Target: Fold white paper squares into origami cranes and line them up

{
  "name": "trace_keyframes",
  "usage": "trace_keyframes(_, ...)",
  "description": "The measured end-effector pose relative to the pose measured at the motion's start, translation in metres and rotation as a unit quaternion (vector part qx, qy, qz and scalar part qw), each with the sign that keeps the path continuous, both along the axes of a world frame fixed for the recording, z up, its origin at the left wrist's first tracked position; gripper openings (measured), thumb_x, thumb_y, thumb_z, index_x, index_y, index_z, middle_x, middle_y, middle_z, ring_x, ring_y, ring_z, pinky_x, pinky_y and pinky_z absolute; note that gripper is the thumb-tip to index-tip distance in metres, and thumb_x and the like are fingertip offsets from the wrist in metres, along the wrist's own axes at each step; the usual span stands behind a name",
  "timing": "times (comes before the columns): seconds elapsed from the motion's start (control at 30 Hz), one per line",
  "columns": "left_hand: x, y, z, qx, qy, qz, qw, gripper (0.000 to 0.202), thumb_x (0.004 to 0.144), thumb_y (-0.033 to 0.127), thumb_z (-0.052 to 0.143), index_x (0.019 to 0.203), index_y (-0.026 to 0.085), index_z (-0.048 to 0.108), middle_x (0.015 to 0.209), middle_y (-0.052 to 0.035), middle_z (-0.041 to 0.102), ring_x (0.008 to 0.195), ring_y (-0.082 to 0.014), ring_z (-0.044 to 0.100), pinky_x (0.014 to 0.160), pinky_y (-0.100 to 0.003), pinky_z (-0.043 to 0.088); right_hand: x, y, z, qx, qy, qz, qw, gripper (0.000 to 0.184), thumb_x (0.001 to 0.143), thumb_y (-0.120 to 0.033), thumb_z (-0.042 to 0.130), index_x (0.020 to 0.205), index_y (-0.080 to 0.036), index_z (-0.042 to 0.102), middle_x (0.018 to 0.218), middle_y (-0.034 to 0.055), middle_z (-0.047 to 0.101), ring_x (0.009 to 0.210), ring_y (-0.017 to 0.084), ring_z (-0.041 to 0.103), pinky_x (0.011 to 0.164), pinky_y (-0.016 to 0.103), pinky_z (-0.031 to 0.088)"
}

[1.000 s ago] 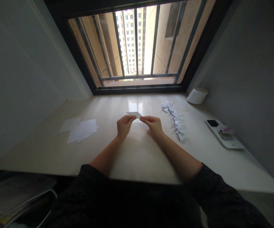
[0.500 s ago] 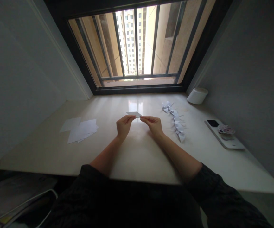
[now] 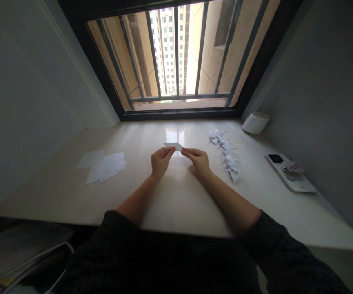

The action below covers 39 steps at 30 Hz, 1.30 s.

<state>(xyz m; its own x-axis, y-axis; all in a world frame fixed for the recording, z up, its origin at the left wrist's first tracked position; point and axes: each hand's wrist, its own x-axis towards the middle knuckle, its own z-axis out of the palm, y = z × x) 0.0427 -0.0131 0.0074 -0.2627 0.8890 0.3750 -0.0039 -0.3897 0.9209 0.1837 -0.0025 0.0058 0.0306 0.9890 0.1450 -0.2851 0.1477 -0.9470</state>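
Observation:
A small folded piece of white paper (image 3: 172,144) is held up in front of me, over the pale sill top. My left hand (image 3: 161,160) pinches its near left edge between thumb and fingers. From the other side my right hand (image 3: 197,158) grips the near right corner, fingertips almost meeting those of the left. The exact folds are too small to make out. To the right of my right hand lies a row of several folded paper cranes (image 3: 225,151). Farther off on the left, loose white paper sheets (image 3: 107,166) overlap in a pile.
A white phone (image 3: 294,179) with a round grip on its back lies at the right. Behind it, against the wall, stands a white cylindrical object (image 3: 256,123). A dark-framed barred window (image 3: 176,116) closes off the back of the sill top (image 3: 60,196).
Both hands keep their pinch on the folded paper and have barely moved. The whole view has shifted very slightly.

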Motion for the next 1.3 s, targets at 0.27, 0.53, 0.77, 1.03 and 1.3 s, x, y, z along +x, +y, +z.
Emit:
trace_keyframes(0.27,-0.0005,-0.0013,0.0003,0.006,0.008,-0.006,1.000,0.024,0.068,0.034,0.070,0.084,0.018,0.070,0.087,-0.0055,0.071,0.082,-0.0176,0.066,0.081,-0.034,0.052,0.0013,-0.0021,0.0037,-0.004,-0.001,0.005,1.000,0.028,0.054,-0.034,0.078,0.078,-0.021,0.073,0.077,0.0054,0.073,0.075,0.021,0.067,0.074,0.036,0.052)
trace_keyframes(0.53,-0.0028,-0.0008,0.0006,0.013,0.026,-0.005,1.000,0.023,0.067,0.035,0.071,0.084,0.018,0.071,0.087,-0.0053,0.071,0.083,-0.0184,0.066,0.081,-0.034,0.053,0.0037,-0.0002,0.0040,-0.012,0.004,0.021,1.000,0.028,0.053,-0.032,0.079,0.078,-0.020,0.073,0.077,0.0054,0.073,0.075,0.021,0.067,0.072,0.034,0.051)
trace_keyframes(0.77,-0.0040,-0.0006,0.0005,0.014,0.044,-0.005,0.999,0.023,0.068,0.035,0.070,0.084,0.019,0.071,0.087,-0.0052,0.071,0.083,-0.0181,0.066,0.081,-0.034,0.052,0.0055,0.0010,0.0031,-0.019,-0.006,0.029,0.999,0.028,0.055,-0.034,0.077,0.079,-0.020,0.072,0.076,0.0056,0.073,0.075,0.021,0.067,0.070,0.033,0.050)
trace_keyframes(1.03,-0.0031,-0.0003,0.0000,-0.004,0.018,-0.003,1.000,0.023,0.068,0.035,0.070,0.084,0.019,0.071,0.084,-0.0053,0.071,0.079,-0.0168,0.066,0.076,-0.032,0.053,0.0051,-0.0008,0.0071,-0.022,-0.007,0.028,0.999,0.029,0.053,-0.033,0.078,0.079,-0.020,0.073,0.076,0.0058,0.073,0.075,0.021,0.067,0.070,0.034,0.050)
trace_keyframes(1.3,-0.0017,0.0001,0.0000,-0.023,-0.024,-0.008,0.999,0.027,0.065,0.036,0.073,0.084,0.016,0.071,0.082,-0.0064,0.071,0.075,-0.0167,0.066,0.074,-0.032,0.053,0.0040,0.0001,0.0059,-0.015,0.002,0.031,0.999,0.029,0.053,-0.033,0.078,0.079,-0.020,0.073,0.074,0.0052,0.073,0.074,0.021,0.067,0.072,0.034,0.051)
